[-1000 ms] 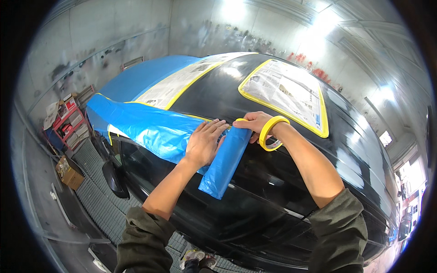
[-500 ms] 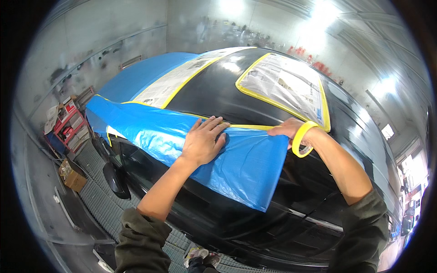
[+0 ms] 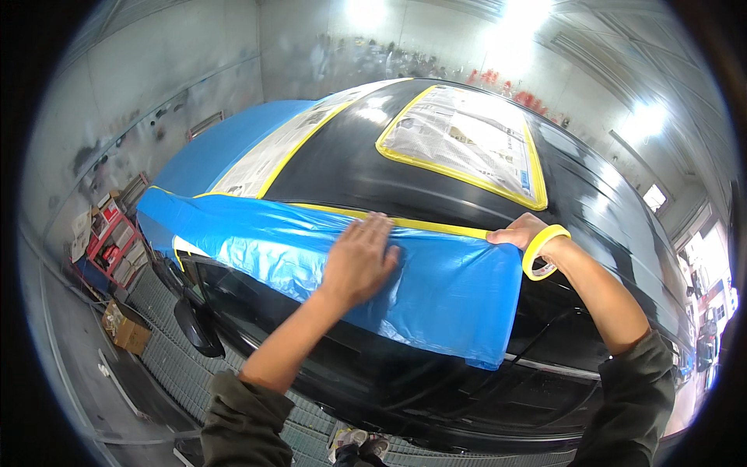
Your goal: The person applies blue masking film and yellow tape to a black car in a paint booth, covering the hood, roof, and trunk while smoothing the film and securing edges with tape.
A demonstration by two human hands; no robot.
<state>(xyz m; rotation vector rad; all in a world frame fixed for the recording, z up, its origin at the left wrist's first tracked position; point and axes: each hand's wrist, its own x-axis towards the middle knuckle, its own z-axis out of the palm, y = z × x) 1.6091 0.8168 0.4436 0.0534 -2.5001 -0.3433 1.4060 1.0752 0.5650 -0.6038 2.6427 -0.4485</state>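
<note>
A sheet of blue masking film (image 3: 459,292) hangs over the side of the black car (image 3: 327,167), its top edge bordered by yellow masking tape (image 3: 447,228) along the roof's side. My left hand (image 3: 362,261) lies flat on the film with its fingertips over the tape, fingers stretched out. At the film's upper right corner, my right hand (image 3: 523,230) is closed, pinching the taped edge between thumb and fingers. A yellow roll of masking tape (image 3: 534,257) rings the right hand near the wrist. Folds and wrinkles run through the film below my left hand.
Newspaper framed in yellow tape covers a roof panel (image 3: 467,136). More newspaper (image 3: 288,152) and blue sheeting (image 3: 226,144) cover the car's front. A side mirror (image 3: 196,327) juts out at left. Beyond stand a red shelf (image 3: 109,241) and a cardboard box (image 3: 128,328) on the grated floor.
My right hand has moved right, drawing the film's corner along, so the top edge is straighter and more tape shows. My left hand has slid right along the film. The view has shifted slightly.
</note>
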